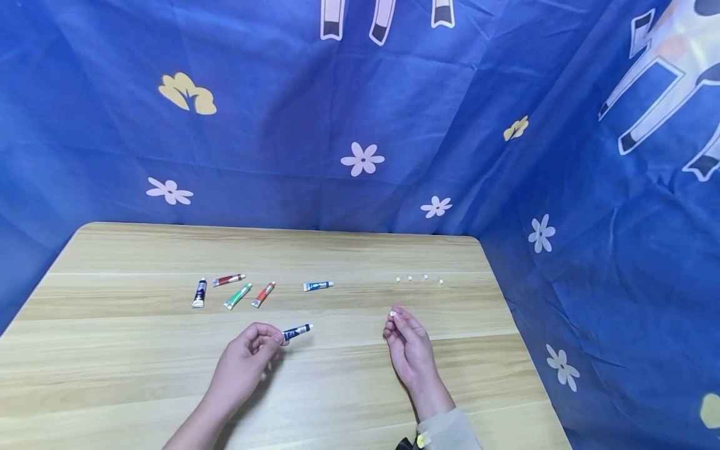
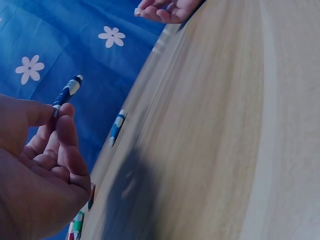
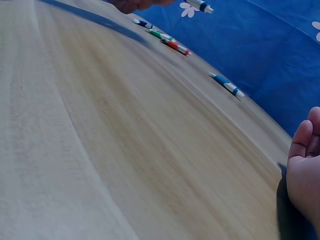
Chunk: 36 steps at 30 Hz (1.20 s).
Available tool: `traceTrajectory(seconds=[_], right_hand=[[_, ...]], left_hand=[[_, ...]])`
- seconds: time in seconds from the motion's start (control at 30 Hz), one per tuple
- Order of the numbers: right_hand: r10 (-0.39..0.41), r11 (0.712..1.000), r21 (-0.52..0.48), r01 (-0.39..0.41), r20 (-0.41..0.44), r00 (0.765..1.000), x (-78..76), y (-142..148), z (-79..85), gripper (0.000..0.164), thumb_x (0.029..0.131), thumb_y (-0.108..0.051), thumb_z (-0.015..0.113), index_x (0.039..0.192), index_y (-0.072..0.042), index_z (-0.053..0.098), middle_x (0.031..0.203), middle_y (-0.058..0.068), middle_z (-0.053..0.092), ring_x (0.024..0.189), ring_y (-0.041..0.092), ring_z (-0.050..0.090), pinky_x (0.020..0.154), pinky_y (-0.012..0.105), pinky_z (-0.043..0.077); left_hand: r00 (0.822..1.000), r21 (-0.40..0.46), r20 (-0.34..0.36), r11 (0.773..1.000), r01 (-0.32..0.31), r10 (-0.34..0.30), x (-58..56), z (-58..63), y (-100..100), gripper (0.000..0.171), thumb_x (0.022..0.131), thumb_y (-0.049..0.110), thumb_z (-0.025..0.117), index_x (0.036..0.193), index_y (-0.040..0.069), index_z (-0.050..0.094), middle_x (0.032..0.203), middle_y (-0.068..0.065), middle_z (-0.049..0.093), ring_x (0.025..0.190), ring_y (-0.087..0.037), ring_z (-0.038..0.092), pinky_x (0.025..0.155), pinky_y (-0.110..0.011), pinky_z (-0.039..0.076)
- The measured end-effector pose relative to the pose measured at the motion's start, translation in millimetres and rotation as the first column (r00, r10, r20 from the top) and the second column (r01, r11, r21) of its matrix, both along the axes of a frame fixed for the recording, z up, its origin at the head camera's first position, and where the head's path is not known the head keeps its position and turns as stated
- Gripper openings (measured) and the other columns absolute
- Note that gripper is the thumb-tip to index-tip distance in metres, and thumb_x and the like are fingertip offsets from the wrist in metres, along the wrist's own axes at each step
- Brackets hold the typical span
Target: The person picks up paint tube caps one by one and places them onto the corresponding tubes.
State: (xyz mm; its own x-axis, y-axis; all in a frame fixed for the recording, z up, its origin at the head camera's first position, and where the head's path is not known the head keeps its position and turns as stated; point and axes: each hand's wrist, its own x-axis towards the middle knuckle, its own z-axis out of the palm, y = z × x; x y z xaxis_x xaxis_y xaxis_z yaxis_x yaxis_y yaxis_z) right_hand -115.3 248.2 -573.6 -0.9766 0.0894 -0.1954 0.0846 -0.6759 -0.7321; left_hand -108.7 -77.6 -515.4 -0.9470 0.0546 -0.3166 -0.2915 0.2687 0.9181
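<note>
A small dark blue paint tube (image 1: 297, 332) is pinched at its flat end by my left hand (image 1: 247, 359), above the table at centre left. Its narrow pale tip points right, and in the left wrist view the tube (image 2: 67, 90) sticks up past thumb and index finger. To the right, my right hand (image 1: 413, 353) holds a tiny white cap (image 1: 393, 314) between thumb and fingertips, palm turned partly up. In the right wrist view only part of the right hand (image 3: 304, 170) shows, with its fingertips cut off by the frame edge. A wide gap separates the hands.
Behind my left hand lie a dark blue tube (image 1: 199, 293), a dark red tube (image 1: 229, 280), a green tube (image 1: 238, 296) and an orange-red tube (image 1: 263, 294). A lighter blue tube (image 1: 318, 285) lies farther right. Several white caps (image 1: 409, 278) form a row beyond my right hand. Blue curtain (image 1: 270, 175) borders the table.
</note>
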Motion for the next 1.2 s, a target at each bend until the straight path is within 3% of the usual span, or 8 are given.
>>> traceTrajectory(seconds=[0.6, 1.2], right_hand=[[0.057, 0.997, 0.045, -0.056, -0.035, 0.998, 1.3, -11, 4.6, 0.028, 0.109, 0.001, 0.056, 0.11, -0.015, 0.079, 0.099, -0.004, 0.076, 0.09, 0.006, 0.07, 0.086, 0.018, 0.059], [0.146, 0.942, 0.312, -0.123, -0.052, 0.988, 7.4, -31, 16.7, 0.025, 0.103, 0.003, 0.067, 0.107, -0.018, 0.08, 0.1, -0.007, 0.077, 0.088, 0.006, 0.074, 0.088, 0.02, 0.062]], left_hand=[[0.999, 0.006, 0.001, 0.999, 0.037, -0.037, 2.9, -6.9, 14, 0.017, 0.106, 0.021, 0.069, 0.116, 0.008, 0.068, 0.093, -0.007, 0.073, 0.073, -0.017, 0.06, 0.063, -0.026, 0.05], [0.998, 0.058, 0.011, 0.997, 0.056, -0.056, 8.0, -11.5, 27, 0.016, 0.106, 0.021, 0.07, 0.115, 0.007, 0.069, 0.088, -0.004, 0.071, 0.069, -0.015, 0.058, 0.06, -0.024, 0.047]])
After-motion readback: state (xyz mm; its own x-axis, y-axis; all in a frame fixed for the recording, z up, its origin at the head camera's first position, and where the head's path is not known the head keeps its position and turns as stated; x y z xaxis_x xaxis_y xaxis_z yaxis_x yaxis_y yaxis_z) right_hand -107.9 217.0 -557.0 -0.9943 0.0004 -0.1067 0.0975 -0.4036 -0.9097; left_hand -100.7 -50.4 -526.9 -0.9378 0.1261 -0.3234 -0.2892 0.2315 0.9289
